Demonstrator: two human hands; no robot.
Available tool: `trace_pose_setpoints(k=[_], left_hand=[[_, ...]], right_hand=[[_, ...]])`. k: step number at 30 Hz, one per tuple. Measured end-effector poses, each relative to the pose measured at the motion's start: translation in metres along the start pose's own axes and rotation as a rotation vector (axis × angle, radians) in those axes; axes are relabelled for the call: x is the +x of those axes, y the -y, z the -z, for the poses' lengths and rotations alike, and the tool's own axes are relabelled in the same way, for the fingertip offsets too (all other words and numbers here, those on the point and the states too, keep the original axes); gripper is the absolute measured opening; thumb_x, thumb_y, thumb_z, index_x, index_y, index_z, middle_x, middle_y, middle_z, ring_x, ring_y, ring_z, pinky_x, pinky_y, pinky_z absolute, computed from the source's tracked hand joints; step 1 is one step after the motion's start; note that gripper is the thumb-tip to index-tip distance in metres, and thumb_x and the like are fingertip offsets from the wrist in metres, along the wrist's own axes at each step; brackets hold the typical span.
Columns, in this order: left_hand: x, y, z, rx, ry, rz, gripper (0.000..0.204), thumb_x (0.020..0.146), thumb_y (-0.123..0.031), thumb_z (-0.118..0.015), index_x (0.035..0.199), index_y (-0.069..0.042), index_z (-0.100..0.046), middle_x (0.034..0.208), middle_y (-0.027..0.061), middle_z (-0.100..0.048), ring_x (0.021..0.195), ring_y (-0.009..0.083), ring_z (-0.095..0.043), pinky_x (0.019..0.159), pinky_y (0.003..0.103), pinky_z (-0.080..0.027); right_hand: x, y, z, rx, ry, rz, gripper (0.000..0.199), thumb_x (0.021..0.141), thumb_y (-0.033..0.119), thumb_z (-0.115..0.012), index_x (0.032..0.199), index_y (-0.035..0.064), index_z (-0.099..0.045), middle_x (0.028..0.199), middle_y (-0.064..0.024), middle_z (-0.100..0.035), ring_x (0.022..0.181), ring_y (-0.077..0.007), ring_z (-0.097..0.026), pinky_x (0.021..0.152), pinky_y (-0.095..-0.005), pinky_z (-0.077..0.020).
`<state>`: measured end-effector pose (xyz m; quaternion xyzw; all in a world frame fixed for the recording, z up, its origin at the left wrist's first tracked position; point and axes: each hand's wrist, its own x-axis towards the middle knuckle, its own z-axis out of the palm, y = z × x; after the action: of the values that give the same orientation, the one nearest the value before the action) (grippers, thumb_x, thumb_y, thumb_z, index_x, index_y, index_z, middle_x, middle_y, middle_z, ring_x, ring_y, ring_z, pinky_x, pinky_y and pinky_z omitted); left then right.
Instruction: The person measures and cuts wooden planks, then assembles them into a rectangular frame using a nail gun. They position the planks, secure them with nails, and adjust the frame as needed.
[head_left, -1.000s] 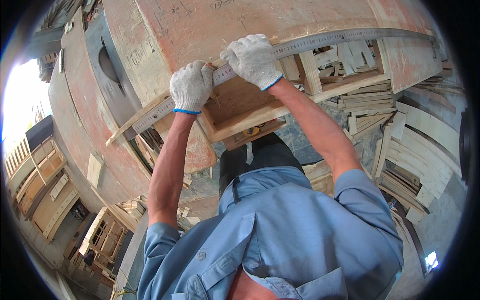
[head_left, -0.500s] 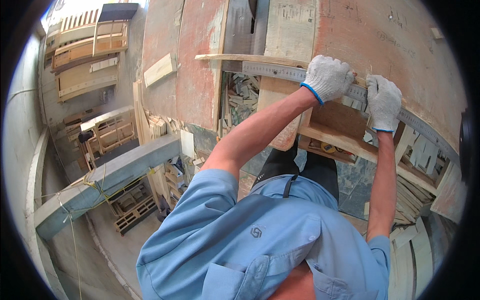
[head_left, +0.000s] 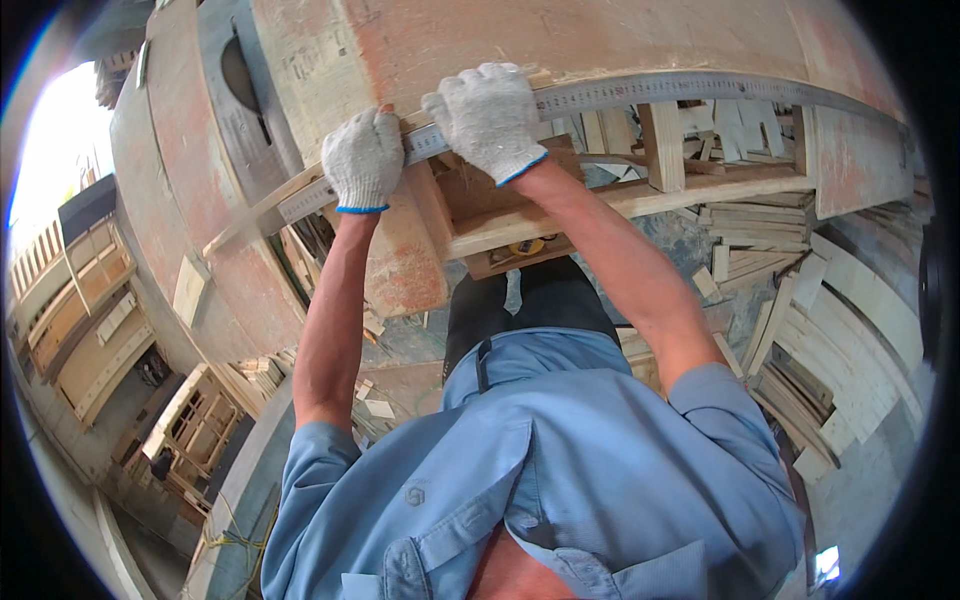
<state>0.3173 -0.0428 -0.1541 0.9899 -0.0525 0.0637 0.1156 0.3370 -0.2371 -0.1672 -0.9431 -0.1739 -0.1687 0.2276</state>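
A thin wooden strip [head_left: 250, 218] lies along the near edge of a worn wooden work table [head_left: 620, 35]. Beside it runs a long metal rule [head_left: 640, 93] with printed markings. My left hand [head_left: 362, 160], in a white knit glove with a blue cuff, has its fingers curled over the strip near the rule's left end. To the right, my right hand [head_left: 487, 118], gloved alike, is closed over the strip and the rule's edge. A short piece of strip shows between the hands. My palms hide the exact grip.
At the table's far left, a round saw blade [head_left: 240, 75] sits in a metal plate. A loose wood offcut [head_left: 190, 290] lies left of the strip. Below the edge is an open wooden frame [head_left: 620, 203]. Stacked boards [head_left: 850, 350] lean at the right.
The view has swung to the right, so the table appears farther left. Both hands have shifted left along the rule, the left one closer to its end.
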Motion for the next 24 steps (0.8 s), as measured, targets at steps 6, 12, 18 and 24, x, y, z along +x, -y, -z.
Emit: trace_pose_setpoints(k=[6,12,18,24], left_hand=[[-0.001,0.005,-0.003,0.072,-0.016,-0.057,0.041,0.102,-0.033,-0.051,0.076,-0.007,-0.07,0.081,0.0162,-0.069,0.078,0.0396,-0.065,0.073,0.052,-0.048],[0.0,0.008,-0.003,0.13,0.047,-0.009,0.038,0.104,-0.03,-0.048,0.083,-0.009,-0.07,0.085,0.0153,-0.07,0.081,0.0396,-0.065,0.073,0.052,-0.049],[-0.002,0.002,0.004,0.025,-0.047,-0.067,0.04,0.104,-0.03,-0.048,0.078,-0.008,-0.07,0.082,0.0159,-0.068,0.079,0.0391,-0.065,0.073,0.051,-0.048],[-0.003,0.008,-0.003,0.031,-0.059,-0.038,0.038,0.101,-0.031,-0.053,0.076,-0.007,-0.07,0.079,0.0152,-0.067,0.077,0.0383,-0.064,0.072,0.051,-0.047]], right_hand=[[-0.004,0.003,-0.004,0.023,-0.002,-0.004,0.033,0.09,0.04,-0.066,0.072,0.0132,-0.071,0.071,-0.0086,-0.068,0.073,-0.0264,-0.066,0.076,-0.0448,-0.048],[-0.003,0.005,-0.004,0.022,-0.008,-0.008,0.034,0.09,0.041,-0.066,0.072,0.0132,-0.07,0.07,-0.0088,-0.068,0.073,-0.0266,-0.065,0.078,-0.0454,-0.0477],[-0.003,-0.001,-0.006,0.025,-0.026,-0.012,0.035,0.09,0.043,-0.066,0.073,0.013,-0.07,0.071,-0.0095,-0.068,0.074,-0.0281,-0.065,0.081,-0.0465,-0.0469],[-0.006,-0.008,-0.005,-0.002,-0.075,-0.012,0.036,0.09,0.044,-0.066,0.073,0.0131,-0.07,0.071,-0.0101,-0.069,0.074,-0.0287,-0.066,0.081,-0.0465,-0.0461]])
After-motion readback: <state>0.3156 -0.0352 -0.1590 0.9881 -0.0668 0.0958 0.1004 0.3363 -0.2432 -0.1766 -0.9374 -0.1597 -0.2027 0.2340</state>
